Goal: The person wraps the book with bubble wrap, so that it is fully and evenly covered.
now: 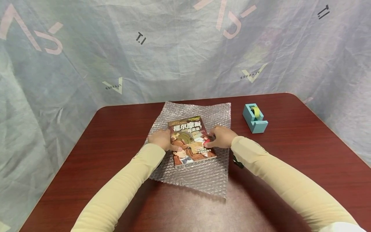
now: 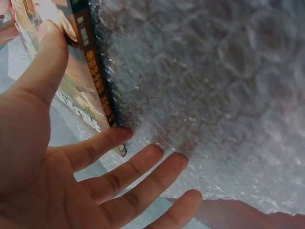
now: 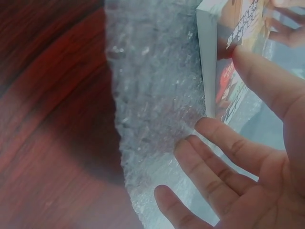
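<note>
A paperback book (image 1: 189, 138) with an illustrated brown cover and white Chinese title lies face up on a sheet of bubble wrap (image 1: 200, 180). My left hand (image 1: 160, 140) holds its spine side, the thumb on the cover. In the left wrist view, the index fingertip meets the spine (image 2: 93, 67) while the other fingers spread over the wrap. At the opposite side, my right hand (image 1: 222, 137) holds the page edge (image 3: 208, 62). Its thumb presses the cover, and the index fingertip is right at the edge with the remaining fingers fanned out over the bubble wrap.
A light blue tape dispenser (image 1: 258, 126) with a yellow roll stands to the right of the bubble wrap. Everything rests on a dark red wooden table (image 1: 110, 135). A grey printed cloth (image 1: 179, 58) hangs behind the table's far edge.
</note>
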`<state>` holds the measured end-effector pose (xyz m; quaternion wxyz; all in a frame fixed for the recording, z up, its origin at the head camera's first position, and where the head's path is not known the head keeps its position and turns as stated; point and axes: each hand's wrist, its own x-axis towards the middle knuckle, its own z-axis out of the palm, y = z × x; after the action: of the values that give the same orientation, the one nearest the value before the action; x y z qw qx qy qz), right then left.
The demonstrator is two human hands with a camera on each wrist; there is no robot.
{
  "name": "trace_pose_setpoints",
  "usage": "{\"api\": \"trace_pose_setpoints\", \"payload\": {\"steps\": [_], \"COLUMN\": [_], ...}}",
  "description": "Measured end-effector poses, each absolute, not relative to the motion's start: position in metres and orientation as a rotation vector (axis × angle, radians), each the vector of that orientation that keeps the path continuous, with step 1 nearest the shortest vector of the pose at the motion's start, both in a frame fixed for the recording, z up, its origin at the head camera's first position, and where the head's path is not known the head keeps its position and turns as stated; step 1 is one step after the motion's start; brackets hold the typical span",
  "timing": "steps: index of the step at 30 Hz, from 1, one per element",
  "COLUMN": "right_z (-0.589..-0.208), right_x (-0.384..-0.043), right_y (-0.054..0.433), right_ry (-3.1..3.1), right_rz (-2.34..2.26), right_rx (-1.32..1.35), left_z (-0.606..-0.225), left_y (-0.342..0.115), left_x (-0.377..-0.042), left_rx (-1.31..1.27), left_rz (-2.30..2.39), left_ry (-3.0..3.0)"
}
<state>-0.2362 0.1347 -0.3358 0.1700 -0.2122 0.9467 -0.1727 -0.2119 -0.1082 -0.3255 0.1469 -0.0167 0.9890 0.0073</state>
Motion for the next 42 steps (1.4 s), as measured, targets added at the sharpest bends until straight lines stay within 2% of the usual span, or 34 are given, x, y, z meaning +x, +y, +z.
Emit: {"api": "trace_pose_setpoints", "payload": {"steps": [22,42], "right_z": [-0.333,-0.331], "right_x": [-0.239,-0.242], "right_y": [0.137,0.135], "right_ry": [2.670,2.632], "right_rz": [-0.438,-0.533], "right_rx": [-0.644,-0.631], "left_z": [-0.326,-0.318], "left_y": [-0.105,-0.109], "left_x": [-0.207,-0.190], "left_rx": [-0.082,0.001], "left_rz": [0.033,0.125], "left_ry": [2.880,2.936]}}
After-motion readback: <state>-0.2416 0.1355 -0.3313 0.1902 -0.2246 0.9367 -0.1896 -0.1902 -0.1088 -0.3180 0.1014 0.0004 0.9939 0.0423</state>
